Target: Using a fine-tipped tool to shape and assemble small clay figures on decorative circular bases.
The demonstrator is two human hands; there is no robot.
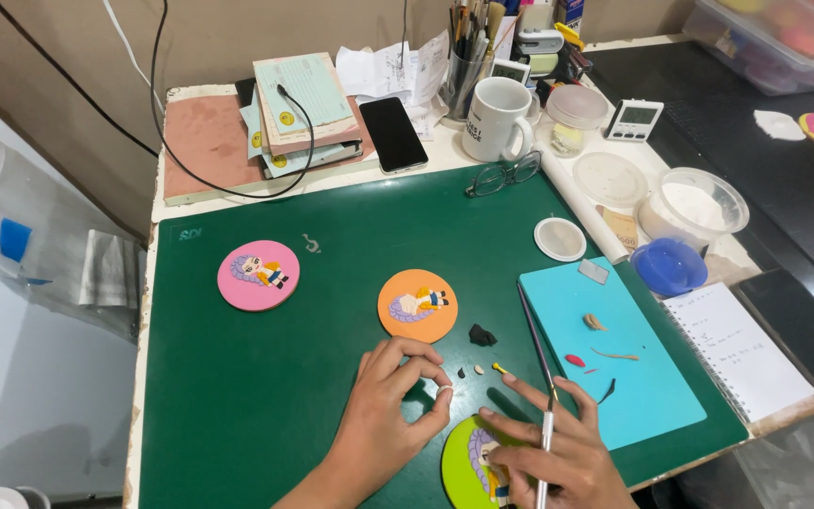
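Orange disc [417,304] & black clay lump [481,335] near left hand [390,405].

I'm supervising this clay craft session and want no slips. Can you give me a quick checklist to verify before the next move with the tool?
1. Right hand grips the thin tool: ok.
2. Left hand pinches a small pale clay bit at its fingertips: ok.
3. Green disc lies flat on the green mat: ok, though partly hidden by the right hand.
4. Tool tip position: cannot tell, hidden by the hand.
5. Small clay pieces lie near the hands: ok.
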